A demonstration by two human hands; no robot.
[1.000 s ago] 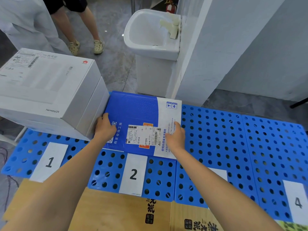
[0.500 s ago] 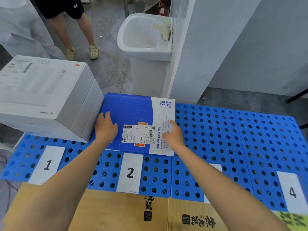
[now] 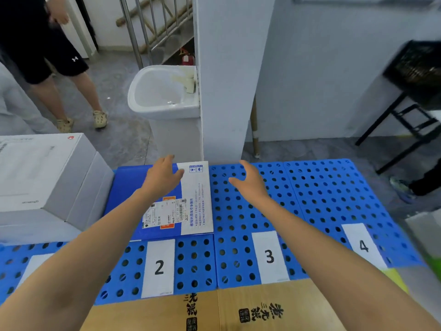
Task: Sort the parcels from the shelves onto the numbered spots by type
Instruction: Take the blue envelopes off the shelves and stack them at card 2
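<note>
Nearest, brown cardboard with black print lies along the near edge of the blue perforated platform. Just behind this edge I count four white labels. Label 2, label 3 and label 4 are readable. The fourth label, at the left, is mostly hidden by the left forearm, so its number cannot be told.

One parcel, a blue envelope with a white strip and a printed sticker, lies flat behind label 2. Its near edge is just beyond that label and its far edge reaches the far edge of the platform. Its right edge runs beside the seam to the next panel.

The left hand is over the far half of the envelope, fingers loosely spread and holding nothing. Whether it touches the envelope I cannot tell. The right hand is above the panel of label 3, thumb and fingers spread, also holding nothing. From the right edge of the envelope, bare blue surface continues to the far right corner.

At the far left of the platform stand two white boxes, one on the other, just beside the envelope's left edge.

Beyond the far edge is grey floor, with one white sink against a white pillar. A person in black shorts stands at the far left, and one black stand at the far right.
</note>
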